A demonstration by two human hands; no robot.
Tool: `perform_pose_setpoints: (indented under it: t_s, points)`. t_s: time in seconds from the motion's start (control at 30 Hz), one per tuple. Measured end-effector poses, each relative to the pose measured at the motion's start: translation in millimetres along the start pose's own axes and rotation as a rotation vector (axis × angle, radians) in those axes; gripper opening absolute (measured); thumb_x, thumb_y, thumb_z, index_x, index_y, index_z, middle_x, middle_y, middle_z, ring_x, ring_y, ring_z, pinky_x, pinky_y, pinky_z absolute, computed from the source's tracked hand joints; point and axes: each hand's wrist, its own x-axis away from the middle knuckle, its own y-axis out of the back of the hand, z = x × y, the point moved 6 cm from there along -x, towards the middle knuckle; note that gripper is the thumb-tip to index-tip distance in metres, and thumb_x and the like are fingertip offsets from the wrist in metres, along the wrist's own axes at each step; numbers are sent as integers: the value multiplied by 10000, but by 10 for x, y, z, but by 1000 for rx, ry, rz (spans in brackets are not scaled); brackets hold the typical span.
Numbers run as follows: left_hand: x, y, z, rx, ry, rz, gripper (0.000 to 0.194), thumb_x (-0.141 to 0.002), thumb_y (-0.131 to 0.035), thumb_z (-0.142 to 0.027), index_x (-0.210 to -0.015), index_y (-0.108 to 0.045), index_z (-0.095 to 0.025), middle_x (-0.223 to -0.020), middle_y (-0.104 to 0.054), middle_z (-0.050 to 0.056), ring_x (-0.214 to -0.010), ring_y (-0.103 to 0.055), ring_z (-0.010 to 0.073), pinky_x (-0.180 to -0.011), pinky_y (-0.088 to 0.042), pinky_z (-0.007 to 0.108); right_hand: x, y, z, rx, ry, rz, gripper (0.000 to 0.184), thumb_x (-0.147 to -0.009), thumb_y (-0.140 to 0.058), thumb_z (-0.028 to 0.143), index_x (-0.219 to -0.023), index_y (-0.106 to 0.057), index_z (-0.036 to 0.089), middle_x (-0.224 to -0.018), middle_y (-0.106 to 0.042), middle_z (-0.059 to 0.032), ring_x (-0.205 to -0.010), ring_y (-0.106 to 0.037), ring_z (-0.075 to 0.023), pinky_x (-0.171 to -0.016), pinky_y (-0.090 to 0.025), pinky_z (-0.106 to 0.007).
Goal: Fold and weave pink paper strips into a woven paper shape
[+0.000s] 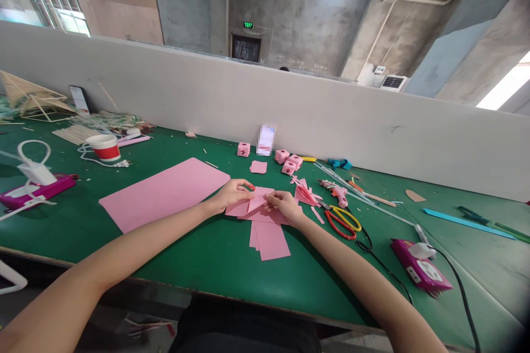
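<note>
Both hands hold a small sheet of pink paper by its two sides, just above the table. My left hand pinches the left edge between thumb and fingers. On the opposite side my right hand grips the paper near a fold, its fingertips partly hidden. Beneath lie more pink paper pieces, fanned out toward me. A large pink sheet lies flat to the left of my left hand. Right of my right hand are cut pink strips and red-and-yellow-handled scissors.
Folded pink paper boxes and a phone stand near the partition. A glue gun lies by the scissors. Purple power strips with cords sit at both sides. A red-and-white cup stands left on the green table.
</note>
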Motion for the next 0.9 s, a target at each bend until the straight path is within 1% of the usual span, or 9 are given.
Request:
perform_pose_setpoints:
  t_s: [0.13, 0.3, 0.47, 0.57, 0.7, 0.9]
  points:
    - [6, 11, -89, -50, -62, 0, 338, -666, -783, -348, -933, -675, -171, -787, -742, 54, -790, -681, 215, -768, -513, 322, -1, 6, -6, -28, -8, -12, 350, -661, -814, 477, -691, -652, 168, -645, -698, -62, -585, -667, -176, -589, -585, -299]
    - [-10, 52, -106, -67, -61, -21, 346, -662, -778, -346, -938, -671, -167, -797, -744, 61, -803, -683, 224, -771, -517, 331, 0, -6, -11, -84, -23, -17, 324, -771, -746, 446, -711, -595, 165, -721, -724, -93, -607, -691, -186, -572, -597, -311]
    - [-9, 50, -99, -68, -62, -26, 341, -664, -774, -338, -939, -672, -164, -809, -748, 62, -807, -683, 222, -778, -513, 326, -14, -21, -37, -54, -23, -13, 320, -832, -692, 430, -706, -549, 173, -703, -725, -95, -590, -698, -187, -544, -587, -298]
    - [-4, 50, -104, -66, -64, -25, 338, -667, -774, -340, -938, -670, -166, -807, -749, 61, -809, -683, 221, -775, -512, 321, -19, -21, -34, -44, 4, 3, 334, -825, -688, 465, -726, -557, 174, -711, -725, -89, -617, -705, -189, -573, -589, -298]
    - [-6, 60, -102, -59, -66, -25, 342, -668, -776, -343, -939, -667, -165, -798, -747, 59, -807, -685, 218, -775, -510, 315, -6, -54, -23, -5, 29, 72, 388, -763, -715, 539, -816, -579, 179, -797, -739, -76, -686, -724, -199, -609, -587, -298]
    - [2, 43, -110, -82, -83, -26, 332, -673, -767, -344, -938, -675, -167, -812, -754, 65, -817, -687, 229, -783, -504, 327, 29, -91, 7, 49, 39, 77, 443, -714, -708, 611, -746, -534, 205, -716, -728, -49, -645, -708, -195, -592, -557, -297]
